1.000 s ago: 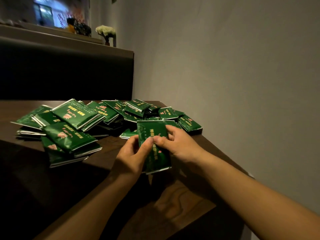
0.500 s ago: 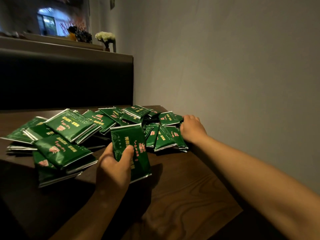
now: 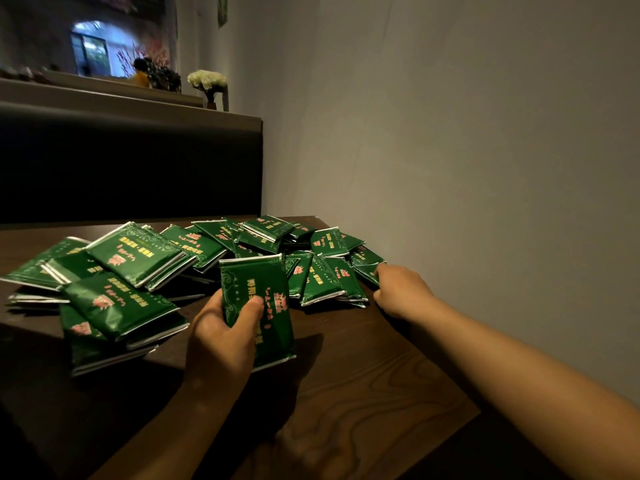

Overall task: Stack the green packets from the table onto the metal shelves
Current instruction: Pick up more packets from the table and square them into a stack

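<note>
**Packets held and reached for**

A small stack of green packets (image 3: 258, 306) is clasped in the left hand (image 3: 221, 341), thumb across its face. At two o'clock, a packet (image 3: 367, 271) at the edge of the heap (image 3: 138, 265) on the table (image 3: 363, 393) is pinched by the right hand (image 3: 401, 289).

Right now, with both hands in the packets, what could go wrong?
1. The left hand pinches the held packets from one side only; the glossy wrappers could slide apart.
2. The right hand tugs a wall-side packet under the loose pile; neighbours may shift toward the table edge.
</note>
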{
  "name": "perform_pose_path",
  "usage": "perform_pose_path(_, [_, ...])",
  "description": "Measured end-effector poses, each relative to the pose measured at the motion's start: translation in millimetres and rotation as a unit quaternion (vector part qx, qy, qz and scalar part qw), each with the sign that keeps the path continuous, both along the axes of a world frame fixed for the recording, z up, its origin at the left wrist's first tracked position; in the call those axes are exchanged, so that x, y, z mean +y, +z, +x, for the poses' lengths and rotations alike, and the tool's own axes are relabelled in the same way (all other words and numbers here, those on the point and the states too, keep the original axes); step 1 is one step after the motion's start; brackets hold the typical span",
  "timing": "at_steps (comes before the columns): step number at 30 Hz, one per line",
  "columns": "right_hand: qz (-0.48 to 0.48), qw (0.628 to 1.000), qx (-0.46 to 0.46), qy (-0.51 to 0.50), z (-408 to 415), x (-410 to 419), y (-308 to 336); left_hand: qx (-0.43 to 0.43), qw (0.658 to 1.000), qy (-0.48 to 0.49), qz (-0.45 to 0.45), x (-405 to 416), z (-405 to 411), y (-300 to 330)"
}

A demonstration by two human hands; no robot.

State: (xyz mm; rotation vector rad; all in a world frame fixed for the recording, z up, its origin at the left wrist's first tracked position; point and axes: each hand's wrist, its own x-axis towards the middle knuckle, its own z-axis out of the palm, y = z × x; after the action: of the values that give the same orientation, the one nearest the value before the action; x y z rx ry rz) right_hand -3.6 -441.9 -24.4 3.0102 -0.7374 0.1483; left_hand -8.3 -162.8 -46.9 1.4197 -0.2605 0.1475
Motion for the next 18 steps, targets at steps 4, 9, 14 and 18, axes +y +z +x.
perform_pose_path(4, [0.048,0.987,-0.152,0.004,-31,8,16,0.011,0.999,-0.039,-0.028,0,-4,0])
perform_pose_path(9, [0.240,0.923,-0.299,0.035,-39,32,38,0.006,0.996,-0.079,-0.049,0,-12,8])
perform_pose_path(14, [0.491,0.800,-0.319,0.133,-36,68,42,-0.007,0.995,-0.068,-0.073,2,-13,10])
perform_pose_path(18, [0.573,0.760,-0.246,0.185,-31,96,31,-0.003,0.993,-0.075,-0.094,4,-9,11])
